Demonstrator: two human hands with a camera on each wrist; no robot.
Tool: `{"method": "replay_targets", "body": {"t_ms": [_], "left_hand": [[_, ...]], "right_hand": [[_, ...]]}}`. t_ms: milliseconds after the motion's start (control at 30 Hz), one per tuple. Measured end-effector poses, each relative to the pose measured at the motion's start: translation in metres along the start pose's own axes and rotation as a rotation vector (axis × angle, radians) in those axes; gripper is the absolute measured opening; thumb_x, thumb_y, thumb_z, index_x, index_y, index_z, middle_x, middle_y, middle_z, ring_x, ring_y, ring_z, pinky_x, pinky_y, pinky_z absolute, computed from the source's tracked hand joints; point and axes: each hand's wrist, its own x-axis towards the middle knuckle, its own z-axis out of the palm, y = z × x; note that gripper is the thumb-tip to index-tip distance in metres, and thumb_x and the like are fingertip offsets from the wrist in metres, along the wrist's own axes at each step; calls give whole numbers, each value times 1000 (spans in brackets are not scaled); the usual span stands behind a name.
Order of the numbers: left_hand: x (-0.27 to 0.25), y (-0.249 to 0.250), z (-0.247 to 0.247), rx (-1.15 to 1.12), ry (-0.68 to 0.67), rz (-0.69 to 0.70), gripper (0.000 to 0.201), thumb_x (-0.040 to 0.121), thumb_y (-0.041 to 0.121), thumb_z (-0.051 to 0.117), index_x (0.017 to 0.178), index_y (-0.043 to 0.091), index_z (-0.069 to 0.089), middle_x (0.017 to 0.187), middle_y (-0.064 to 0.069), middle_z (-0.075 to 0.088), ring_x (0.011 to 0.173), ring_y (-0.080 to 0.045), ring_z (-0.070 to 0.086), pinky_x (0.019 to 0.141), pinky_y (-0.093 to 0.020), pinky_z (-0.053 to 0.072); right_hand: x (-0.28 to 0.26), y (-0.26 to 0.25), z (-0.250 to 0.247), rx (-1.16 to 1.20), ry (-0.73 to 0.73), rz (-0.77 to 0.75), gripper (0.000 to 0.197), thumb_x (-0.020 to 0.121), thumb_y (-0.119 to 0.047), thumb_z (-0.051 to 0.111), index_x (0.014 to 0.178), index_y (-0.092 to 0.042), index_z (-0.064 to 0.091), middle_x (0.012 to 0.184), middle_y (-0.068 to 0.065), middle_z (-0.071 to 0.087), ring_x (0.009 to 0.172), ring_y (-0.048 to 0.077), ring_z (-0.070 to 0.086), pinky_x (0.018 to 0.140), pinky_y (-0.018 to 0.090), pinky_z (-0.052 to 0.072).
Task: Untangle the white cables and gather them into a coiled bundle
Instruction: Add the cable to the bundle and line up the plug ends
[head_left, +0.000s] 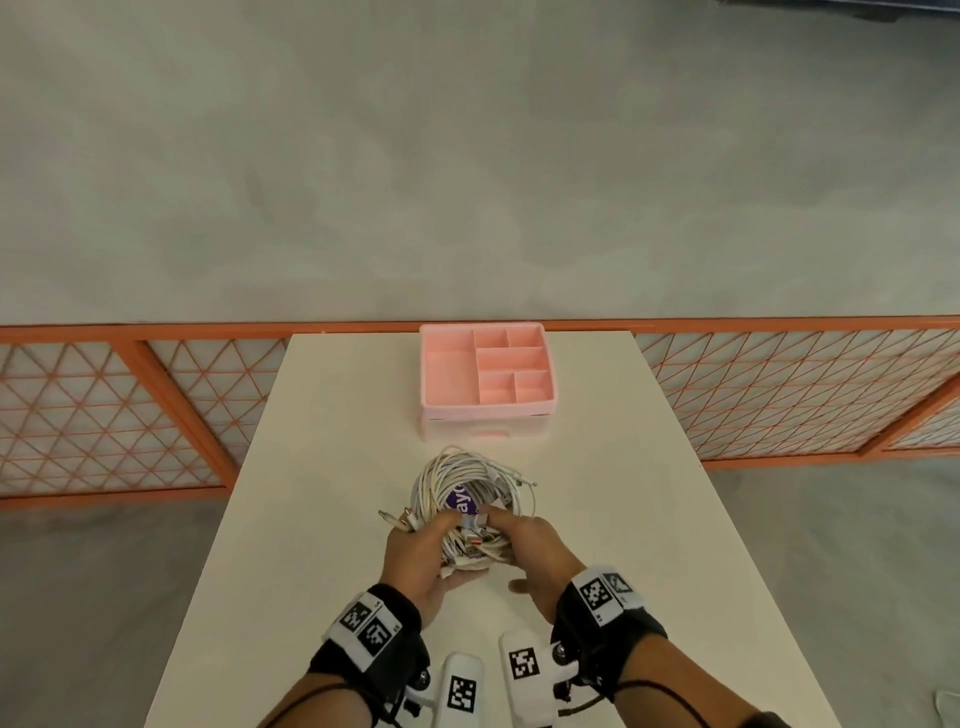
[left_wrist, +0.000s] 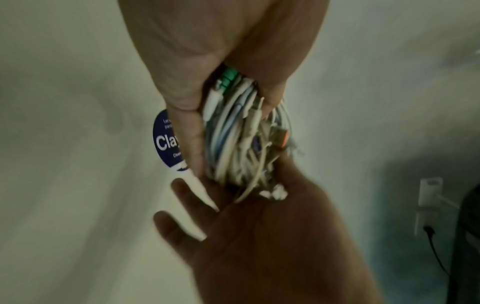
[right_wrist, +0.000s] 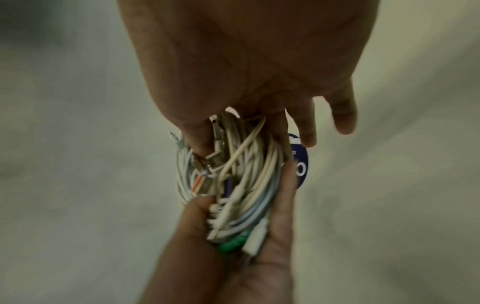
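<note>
Head: coil (head_left: 470, 493) on desk (head_left: 322, 467), just before pink tray (head_left: 439, 402); left hand (head_left: 421, 553) and right hand (head_left: 530, 545) clamped on its near side. Left wrist: fingers (left_wrist: 192, 133) wrapped round strands. Right wrist: plugs (right_wrist: 233, 244) loose; best tucked inward, grip kept firm.

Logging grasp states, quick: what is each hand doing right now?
Left hand: grips the white cable bundle.
Right hand: pinches the same bundle, outer fingers loose.
</note>
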Motion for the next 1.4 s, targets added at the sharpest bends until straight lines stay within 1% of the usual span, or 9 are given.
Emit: {"method": "replay_targets", "body": {"t_ms": [133, 300, 367, 467, 633, 800, 933, 1133, 1400], "left_hand": [[7, 8, -23, 84, 27, -8, 21, 83, 2, 69, 103, -1, 72, 92, -25, 75, 86, -41, 73, 66, -49, 60], [22, 12, -53, 192, 155, 4, 17, 80, 1, 66, 95, -6, 71, 88, -30, 72, 77, -42, 72, 59, -49, 60], [27, 13, -65, 214, 192, 7, 15, 81, 1, 67, 94, -5, 71, 88, -30, 72, 74, -40, 72, 55, -47, 59], [37, 13, -79, 228, 250, -7, 13, 82, 1, 67, 94, -4, 70, 89, -28, 72, 73, -39, 71, 49, -43, 58], [60, 15, -84, 283, 333, -16, 7, 82, 4, 71, 86, -1, 69, 75, -20, 73, 65, -35, 71, 49, -43, 58], [74, 19, -80, 326, 379, -32, 6, 80, 5, 72, 81, -1, 70, 71, -20, 73, 64, -37, 72, 53, -50, 60], [82, 21, -79, 370, 414, -43, 13, 78, 9, 76, 80, -4, 71, 70, -22, 73, 61, -38, 72, 55, -60, 58], [82, 24, -78, 341, 442, -88, 18, 78, 12, 78, 76, -4, 70, 69, -22, 73, 62, -39, 72, 57, -61, 58], [79, 26, -78, 353, 436, -96, 17, 77, 12, 78, 78, -3, 70, 71, -21, 73, 60, -36, 72, 56, -58, 59]], "right_hand": [[6, 19, 5, -47, -133, 81, 47, 86, -59, 57, 109, -21, 74, 107, 1, 75, 100, 20, 66, 78, 37, 47], [18, 30, 16, -198, -183, 98, 59, 84, -70, 55, 109, -19, 74, 109, 4, 74, 97, 25, 72, 68, 30, 51], [28, 27, 16, -307, -134, 23, 53, 85, -66, 58, 104, -18, 71, 104, 7, 74, 88, 26, 73, 65, 29, 52], [47, 14, 5, -283, 5, -123, 35, 93, -39, 63, 101, -5, 66, 85, 8, 70, 66, 21, 64, 57, 27, 47], [88, -8, -15, -142, 171, -201, 20, 95, -17, 59, 95, 1, 66, 72, 11, 67, 56, 21, 57, 49, 25, 42], [141, -18, -27, -38, 189, -149, 26, 97, -20, 55, 101, 2, 66, 75, 13, 69, 59, 22, 59, 52, 27, 45], [172, -27, -24, 114, 185, -78, 36, 99, -36, 55, 104, -1, 65, 80, 11, 70, 63, 22, 63, 53, 29, 47], [196, -47, -6, 336, 193, -5, 45, 92, -46, 62, 107, -4, 59, 97, 13, 70, 77, 27, 70, 66, 36, 58], [211, -45, 7, 331, 188, 60, 33, 94, -44, 61, 94, -11, 61, 82, 2, 66, 68, 19, 63, 51, 28, 45]]}}
